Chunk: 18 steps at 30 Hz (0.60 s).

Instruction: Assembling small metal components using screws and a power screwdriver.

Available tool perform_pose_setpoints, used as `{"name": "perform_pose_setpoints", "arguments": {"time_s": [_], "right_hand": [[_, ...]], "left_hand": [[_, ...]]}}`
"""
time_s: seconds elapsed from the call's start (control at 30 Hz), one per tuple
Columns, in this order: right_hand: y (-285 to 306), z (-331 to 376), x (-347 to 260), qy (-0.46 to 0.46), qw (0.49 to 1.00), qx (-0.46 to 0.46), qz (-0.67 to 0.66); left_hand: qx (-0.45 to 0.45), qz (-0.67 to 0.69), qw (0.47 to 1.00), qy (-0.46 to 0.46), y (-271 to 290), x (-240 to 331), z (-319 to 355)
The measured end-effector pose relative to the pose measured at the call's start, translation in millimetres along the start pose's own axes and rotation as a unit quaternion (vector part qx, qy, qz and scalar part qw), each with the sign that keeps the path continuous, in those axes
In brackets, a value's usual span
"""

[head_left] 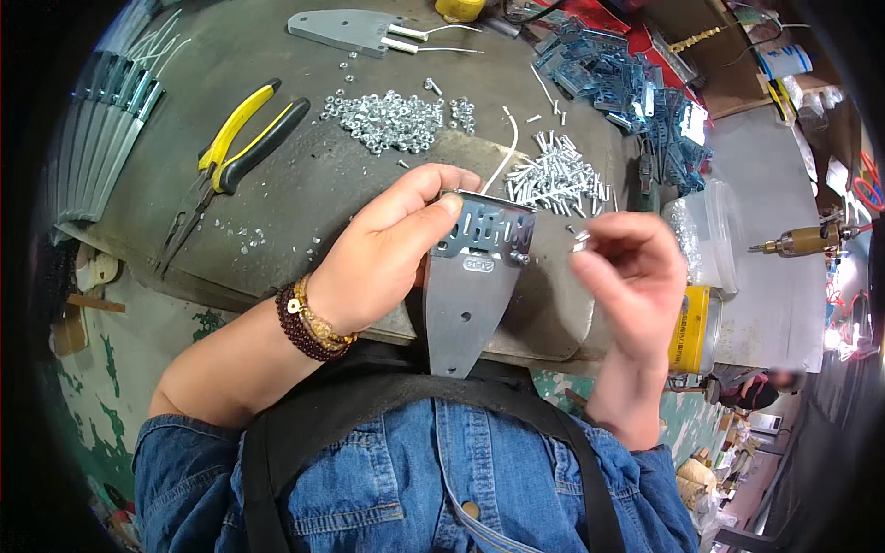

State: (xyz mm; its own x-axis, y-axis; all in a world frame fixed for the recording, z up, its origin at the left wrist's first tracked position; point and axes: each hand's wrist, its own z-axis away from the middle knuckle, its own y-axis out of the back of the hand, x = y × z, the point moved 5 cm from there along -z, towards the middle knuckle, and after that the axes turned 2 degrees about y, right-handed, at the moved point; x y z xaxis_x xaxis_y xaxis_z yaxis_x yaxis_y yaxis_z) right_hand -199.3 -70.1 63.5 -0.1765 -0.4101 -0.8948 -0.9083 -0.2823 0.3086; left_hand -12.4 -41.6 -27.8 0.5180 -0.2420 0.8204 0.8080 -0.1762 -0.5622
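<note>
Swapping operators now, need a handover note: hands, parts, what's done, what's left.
Left hand: holds the grey metal bracket upright by its slotted top edge, narrow end pointing down toward the person.
Right hand: pinches a small silver fastener between its fingertips, just right of the bracket's top; not yet in the bracket.
On the bench: pile of nuts, pile of screws, yellow-handled pliers, another grey bracket at the far edge, blue parts at the right.
Done: bracket picked up, fastener in hand.
Left: probably fitting the fastener; can't tell whether any are already fitted.
</note>
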Motion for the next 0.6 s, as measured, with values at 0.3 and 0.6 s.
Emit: {"name": "perform_pose_setpoints", "arguments": {"time_s": [0.3,0.6], "right_hand": [[-82.9,-4.9,-3.8,0.278,0.933,-0.051,0.222],[-82.1,2.2,-5.6,0.375,0.872,-0.095,0.299]], "left_hand": [[0.021,-0.016,0.999,-0.047,2.8,1.1,0.3],[0.017,0.041,0.999,0.018,-1.6,2.3,4.0]]}}
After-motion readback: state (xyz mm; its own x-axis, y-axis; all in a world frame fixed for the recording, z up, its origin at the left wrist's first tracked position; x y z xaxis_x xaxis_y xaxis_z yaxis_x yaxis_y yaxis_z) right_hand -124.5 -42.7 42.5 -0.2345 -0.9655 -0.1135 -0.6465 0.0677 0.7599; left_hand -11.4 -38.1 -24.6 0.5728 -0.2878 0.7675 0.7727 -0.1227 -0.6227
